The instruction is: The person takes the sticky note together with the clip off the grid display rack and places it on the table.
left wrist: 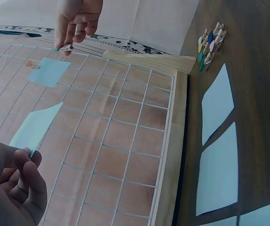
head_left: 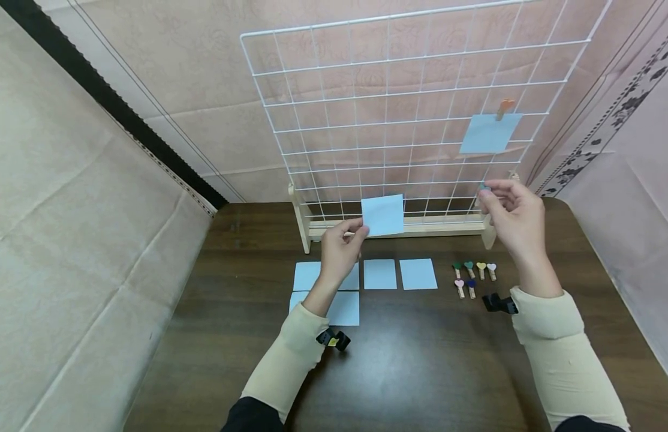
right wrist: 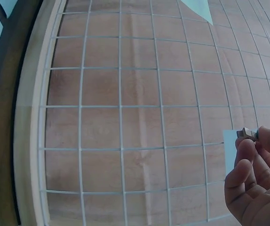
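Note:
My left hand (head_left: 340,249) pinches a square blue paper note (head_left: 382,215) by its lower left corner, in front of the bottom of the white wire grid (head_left: 312,27). Between the thumb and fingertips of my right hand (head_left: 514,213) is a small clothespin (right wrist: 247,134) with a teal tip, near the grid's lower right. Above that hand another blue note (head_left: 487,137) hangs on the grid under an orange-topped clothespin (head_left: 504,109). In the left wrist view, the held note stands apart from the right hand.
Several blue notes (head_left: 418,274) lie on the dark wooden table (head_left: 420,360), some partly behind my left forearm. To their right are several small clothespins with coloured heart tops (head_left: 481,267). A wooden stand (head_left: 301,222) supports the grid. Pale cloth (head_left: 86,240) covers the surroundings.

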Available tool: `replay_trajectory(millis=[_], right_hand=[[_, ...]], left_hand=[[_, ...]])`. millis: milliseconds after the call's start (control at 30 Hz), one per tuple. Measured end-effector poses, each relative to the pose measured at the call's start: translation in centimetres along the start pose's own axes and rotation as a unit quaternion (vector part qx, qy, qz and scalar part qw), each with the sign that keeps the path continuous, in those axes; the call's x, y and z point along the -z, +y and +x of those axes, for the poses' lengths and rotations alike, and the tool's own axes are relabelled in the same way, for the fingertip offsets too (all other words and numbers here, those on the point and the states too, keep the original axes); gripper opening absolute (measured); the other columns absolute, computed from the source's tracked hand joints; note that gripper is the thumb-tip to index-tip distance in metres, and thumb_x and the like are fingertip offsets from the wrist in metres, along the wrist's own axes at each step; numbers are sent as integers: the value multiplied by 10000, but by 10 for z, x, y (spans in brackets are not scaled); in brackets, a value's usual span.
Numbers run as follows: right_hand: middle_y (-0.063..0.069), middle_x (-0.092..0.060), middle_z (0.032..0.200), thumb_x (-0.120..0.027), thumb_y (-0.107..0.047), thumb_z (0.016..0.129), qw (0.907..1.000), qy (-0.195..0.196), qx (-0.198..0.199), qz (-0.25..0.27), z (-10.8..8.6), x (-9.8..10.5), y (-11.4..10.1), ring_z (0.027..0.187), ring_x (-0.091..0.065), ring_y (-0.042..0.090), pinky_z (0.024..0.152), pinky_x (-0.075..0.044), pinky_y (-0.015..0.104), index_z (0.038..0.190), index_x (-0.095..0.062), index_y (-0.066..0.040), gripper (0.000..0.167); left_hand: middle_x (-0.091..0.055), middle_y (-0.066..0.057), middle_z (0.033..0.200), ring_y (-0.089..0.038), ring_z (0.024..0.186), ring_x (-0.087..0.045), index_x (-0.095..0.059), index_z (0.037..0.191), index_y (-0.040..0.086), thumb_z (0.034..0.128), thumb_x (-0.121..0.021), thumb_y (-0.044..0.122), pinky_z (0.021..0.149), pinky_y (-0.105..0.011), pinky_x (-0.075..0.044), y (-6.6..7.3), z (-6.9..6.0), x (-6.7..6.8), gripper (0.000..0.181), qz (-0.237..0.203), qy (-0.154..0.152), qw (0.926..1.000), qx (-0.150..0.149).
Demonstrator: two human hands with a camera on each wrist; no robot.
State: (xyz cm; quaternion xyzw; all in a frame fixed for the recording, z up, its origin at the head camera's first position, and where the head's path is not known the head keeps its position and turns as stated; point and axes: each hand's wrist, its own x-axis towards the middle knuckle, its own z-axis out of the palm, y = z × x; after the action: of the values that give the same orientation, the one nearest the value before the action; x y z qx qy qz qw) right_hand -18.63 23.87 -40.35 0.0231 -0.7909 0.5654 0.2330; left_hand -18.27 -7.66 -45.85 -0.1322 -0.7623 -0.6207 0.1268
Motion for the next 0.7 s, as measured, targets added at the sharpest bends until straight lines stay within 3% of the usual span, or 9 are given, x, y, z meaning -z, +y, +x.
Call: replay_trajectory(millis=[133,367,700], right_hand=[[-194,-715,890,-681,-173,1046,9998,-73,-158,-17,-4,0,8,742,-660,41,587,-487,141,1237,-707,16,271],[-208,-699,869,-678,-192,1049,9991,-207,-329,-198,-10,-1,18,732,-640,33,547,-459,152,1257,-693,32,306],[-187,-693,826,-683,-145,1041,9985,-303,-402,-203,-17,-3,30,651,-627,44,533,-470,177,1192,-731,-15,204]], left_hand=[[-731,-188,899,-76,458,-503,-733,1204,-75,1036,-684,92,455,-192,-424,-6,-5,0,242,115,-45,9999,20],[-716,-139,764,-79,458,-509,-743,1162,-79,1025,-686,63,441,-192,-417,-16,-17,-1,205,199,-113,9997,111],[-681,-86,718,-116,459,-519,-750,1171,-60,1027,-691,79,438,-199,-423,-24,-27,0,208,209,-180,9992,292]])
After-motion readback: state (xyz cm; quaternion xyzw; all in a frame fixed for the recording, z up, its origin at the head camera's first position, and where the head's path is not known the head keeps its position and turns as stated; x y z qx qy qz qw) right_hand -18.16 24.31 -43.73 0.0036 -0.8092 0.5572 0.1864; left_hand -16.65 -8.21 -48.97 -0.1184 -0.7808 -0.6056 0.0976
